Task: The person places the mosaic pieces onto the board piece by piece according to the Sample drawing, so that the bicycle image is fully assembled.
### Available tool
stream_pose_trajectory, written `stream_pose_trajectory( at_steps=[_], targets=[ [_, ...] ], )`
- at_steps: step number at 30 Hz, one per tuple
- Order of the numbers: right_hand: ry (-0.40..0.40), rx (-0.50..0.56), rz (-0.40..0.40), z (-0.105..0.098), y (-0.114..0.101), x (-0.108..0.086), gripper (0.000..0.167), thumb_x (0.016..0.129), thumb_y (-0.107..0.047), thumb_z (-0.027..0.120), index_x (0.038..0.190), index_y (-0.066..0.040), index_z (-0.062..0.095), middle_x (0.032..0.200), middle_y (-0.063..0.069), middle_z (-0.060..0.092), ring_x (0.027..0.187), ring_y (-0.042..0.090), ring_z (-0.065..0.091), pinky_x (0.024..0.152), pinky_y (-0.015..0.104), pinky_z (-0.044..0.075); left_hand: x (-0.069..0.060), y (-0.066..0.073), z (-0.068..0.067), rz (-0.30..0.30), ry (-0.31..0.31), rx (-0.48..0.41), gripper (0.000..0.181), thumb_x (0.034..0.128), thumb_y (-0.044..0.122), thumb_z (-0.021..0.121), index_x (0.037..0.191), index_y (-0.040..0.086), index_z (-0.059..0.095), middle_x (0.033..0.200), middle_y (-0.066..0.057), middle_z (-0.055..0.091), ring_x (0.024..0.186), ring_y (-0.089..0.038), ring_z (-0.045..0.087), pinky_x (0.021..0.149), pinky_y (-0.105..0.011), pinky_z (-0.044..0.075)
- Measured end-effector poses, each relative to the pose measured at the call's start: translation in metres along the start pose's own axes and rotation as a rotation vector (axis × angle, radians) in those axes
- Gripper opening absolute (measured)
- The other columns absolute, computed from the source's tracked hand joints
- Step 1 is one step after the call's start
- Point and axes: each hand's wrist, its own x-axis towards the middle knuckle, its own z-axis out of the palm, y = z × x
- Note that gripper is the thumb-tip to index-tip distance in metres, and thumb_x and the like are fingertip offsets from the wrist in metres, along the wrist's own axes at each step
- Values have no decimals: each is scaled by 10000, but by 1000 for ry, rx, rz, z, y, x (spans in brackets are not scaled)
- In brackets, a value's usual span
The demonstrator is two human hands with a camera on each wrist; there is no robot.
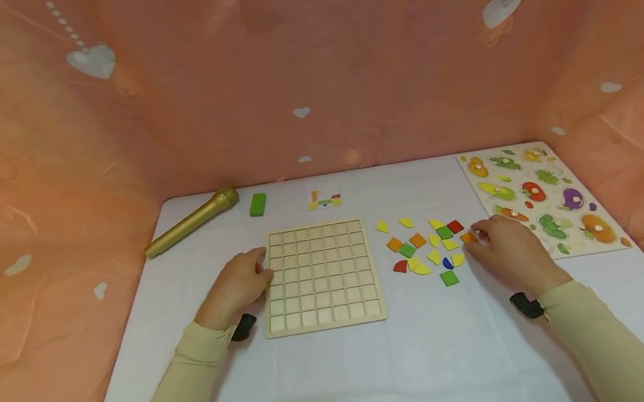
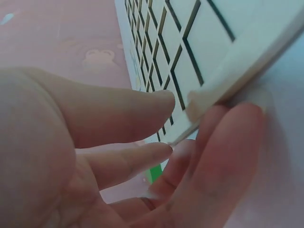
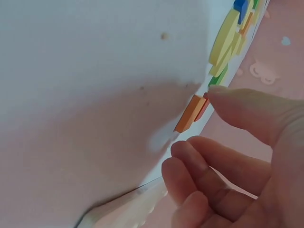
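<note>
A square wooden grid board lies on the white table. My left hand is at its left edge, with fingertips against the outer side and the thumb apart from the other fingers. To the board's right lie flat coloured pieces: yellow quarter-rounds, green squares, red ones, orange squares and a blue half-round. Over the rightmost orange square hovers my right hand. Its thumb and fingers stand apart on either side of that piece, with nothing gripped.
A pattern card lies behind the board. Further left are a green block and a gold microphone. A vegetable peg puzzle takes up the back right corner. Orange cloth with hearts walls the table's back and sides.
</note>
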Motion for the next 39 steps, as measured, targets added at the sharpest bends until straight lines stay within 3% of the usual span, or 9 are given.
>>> stream_pose_trajectory(
  at_steps=[6, 16, 20, 27, 32, 35, 39],
  targets=[
    [-23, -10, 1, 0, -1, 3, 464, 1001, -278, 766, 1304, 71, 720, 1116, 238, 719, 934, 339, 621, 819, 532, 567, -2, -8, 1, 52, 20, 76, 598, 1055, 113, 613, 1610, -34, 445, 1006, -103, 647, 736, -165, 611, 720, -290, 473],
    [-25, 0, -5, 0, 3, 7, 387, 1001, -217, 755, 1252, 77, 736, 1118, 253, 716, 966, 371, 648, 849, 579, 569, 0, -11, 1, 41, 6, 26, 629, 1050, 77, 612, 1639, -8, 410, 965, -87, 634, 665, -148, 635, 678, -275, 486],
    [-41, 16, 10, -1, 1, 8, 359, 1006, -213, 743, 1239, 61, 736, 1120, 237, 711, 989, 372, 642, 875, 586, 566, 0, -12, 1, 25, -12, -10, 651, 1052, 69, 611, 1658, 7, 381, 984, -98, 612, 683, -163, 635, 665, -270, 510],
    [-86, 56, 50, -3, -4, 9, 338, 1005, -212, 706, 1239, 31, 725, 1197, 259, 687, 1068, 414, 620, 923, 620, 552, -2, -15, 3, -50, -44, -172, 693, 1061, 46, 594, 1699, 78, 325, 1047, -112, 556, 756, -184, 616, 663, -278, 556],
    [-73, 97, 48, -2, -18, 12, 342, 1014, -231, 694, 1265, -1, 724, 1259, 248, 689, 1121, 416, 613, 955, 614, 540, 1, -15, 2, -37, -50, -144, 697, 1067, 62, 610, 1700, 77, 320, 1037, -104, 568, 758, -179, 615, 661, -274, 536],
    [-66, 140, 24, 2, -36, 18, 339, 1024, -236, 697, 1275, -9, 720, 1280, 228, 688, 1145, 399, 617, 1002, 607, 542, 3, -13, 1, -10, -46, -74, 697, 1070, 78, 627, 1695, 51, 320, 1016, -99, 587, 740, -169, 625, 655, -265, 533],
    [-54, 166, -62, 12, -66, 31, 337, 1015, -232, 737, 1254, 5, 731, 1227, 207, 704, 1065, 354, 645, 963, 544, 576, 2, -10, 1, -32, -55, -124, 712, 1066, 66, 629, 1702, 68, 309, 1030, -105, 567, 728, -175, 619, 643, -268, 531]
  ],
)
